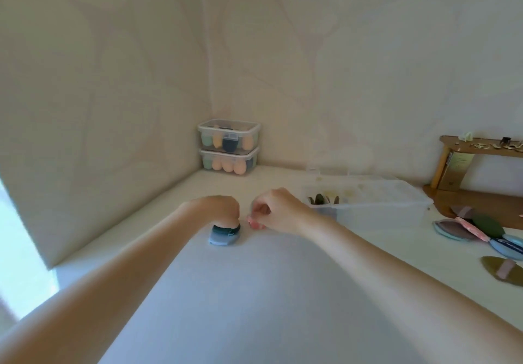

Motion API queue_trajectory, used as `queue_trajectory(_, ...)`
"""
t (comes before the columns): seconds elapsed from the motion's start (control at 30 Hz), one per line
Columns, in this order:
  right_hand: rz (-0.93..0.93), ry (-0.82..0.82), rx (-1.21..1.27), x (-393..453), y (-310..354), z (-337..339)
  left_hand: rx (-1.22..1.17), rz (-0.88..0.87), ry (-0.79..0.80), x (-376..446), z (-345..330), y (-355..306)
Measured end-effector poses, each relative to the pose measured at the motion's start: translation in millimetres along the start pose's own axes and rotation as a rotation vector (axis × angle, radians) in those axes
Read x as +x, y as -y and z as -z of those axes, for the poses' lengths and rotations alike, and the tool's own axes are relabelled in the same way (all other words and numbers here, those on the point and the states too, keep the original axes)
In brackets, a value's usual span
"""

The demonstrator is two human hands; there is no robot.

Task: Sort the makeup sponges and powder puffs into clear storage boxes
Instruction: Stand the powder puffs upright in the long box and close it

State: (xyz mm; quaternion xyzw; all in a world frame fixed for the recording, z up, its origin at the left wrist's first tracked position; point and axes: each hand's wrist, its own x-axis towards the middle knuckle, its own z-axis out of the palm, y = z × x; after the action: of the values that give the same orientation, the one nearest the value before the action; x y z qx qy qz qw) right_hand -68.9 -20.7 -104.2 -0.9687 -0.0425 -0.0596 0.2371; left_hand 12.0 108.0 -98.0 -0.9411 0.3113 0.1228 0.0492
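Note:
My left hand (pixel 218 210) curls down over a small stack of powder puffs (pixel 225 235), dark green on top and light blue below, lying on the white table (pixel 254 293). Just to its right, my right hand (pixel 278 210) pinches a pink puff (pixel 254 222) at table level. A long clear storage box (pixel 382 205) stands open behind my right hand, with dark puffs (pixel 322 199) upright at its left end. Two lidded clear boxes (pixel 229 147) full of orange, green and dark sponges are stacked in the far corner.
Loose puffs (pixel 481 233) in blue, brown, green and pink lie at the right edge of the table, with an olive one (pixel 502 271) nearer me. A wooden shelf (pixel 481 171) stands at the far right. Walls close the table on the left and back.

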Motion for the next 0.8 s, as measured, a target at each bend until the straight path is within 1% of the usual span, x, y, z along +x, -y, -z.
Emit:
queue_trajectory(0.03,-0.011,0.015,0.034,4,4,-9,-0.011,-0.009,0.051,-3,-3,8)
queue_trajectory(0.07,-0.033,0.027,0.065,6,7,-16,-0.059,-0.035,0.056,-4,-5,14)
queue_trajectory(0.13,-0.104,0.068,0.159,11,12,-26,-0.199,-0.08,-0.027,-12,-5,22)
queue_trajectory(0.2,-0.167,0.098,0.269,13,14,-26,-0.457,-0.084,-0.129,-16,-2,22)
queue_trajectory(0.27,-0.196,0.067,0.309,12,14,-18,-0.744,-0.108,-0.132,-19,0,20)
queue_trajectory(0.33,-0.221,0.053,0.309,7,10,-3,-0.902,-0.156,-0.108,-20,2,13)
queue_trajectory(0.37,-0.24,0.072,0.277,3,7,7,-0.947,-0.184,-0.076,-19,2,6)
queue_trajectory(0.43,-0.293,0.191,0.149,-8,0,27,-0.982,-0.242,0.052,-18,2,-11)
queue_trajectory(0.5,-0.338,0.33,0.039,-20,-8,42,-0.923,-0.279,0.155,-16,2,-30)
queue_trajectory(0.53,-0.347,0.354,0.022,-25,-12,49,-0.87,-0.281,0.147,-14,3,-39)
queue_trajectory(0.57,-0.347,0.333,0.044,-29,-16,56,-0.783,-0.277,0.068,-10,5,-46)
queue_trajectory(0.63,-0.338,0.193,0.148,-37,-25,72,-0.644,-0.282,-0.222,1,12,-59)
queue_trajectory(0.67,-0.332,0.1,0.197,-40,-29,81,-0.658,-0.303,-0.354,5,15,-63)
queue_trajectory(0.7,-0.335,0.001,0.239,-43,-33,91,-0.693,-0.344,-0.437,8,19,-69)
queue_trajectory(0.73,-0.342,-0.097,0.273,-46,-38,99,-0.692,-0.393,-0.484,11,22,-75)
queue_trajectory(0.8,-0.369,-0.264,0.263,-51,-48,110,-0.591,-0.475,-0.51,14,23,-86)
